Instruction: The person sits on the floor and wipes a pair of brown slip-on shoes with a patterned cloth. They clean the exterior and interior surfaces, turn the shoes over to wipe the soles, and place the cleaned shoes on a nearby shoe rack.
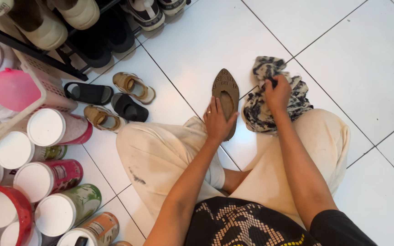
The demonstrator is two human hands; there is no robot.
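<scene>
Left hand grips a brown shoe, sole up, on the white floor. Right hand, at 3 o'clock of the shoe, clutches a patterned cloth. Small sandals lie at 9 o'clock; canisters at 8 o'clock.

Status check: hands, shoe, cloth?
Left hand holds brown shoe, sole up. Right hand grips patterned cloth. Small sandals lie apart.
</scene>
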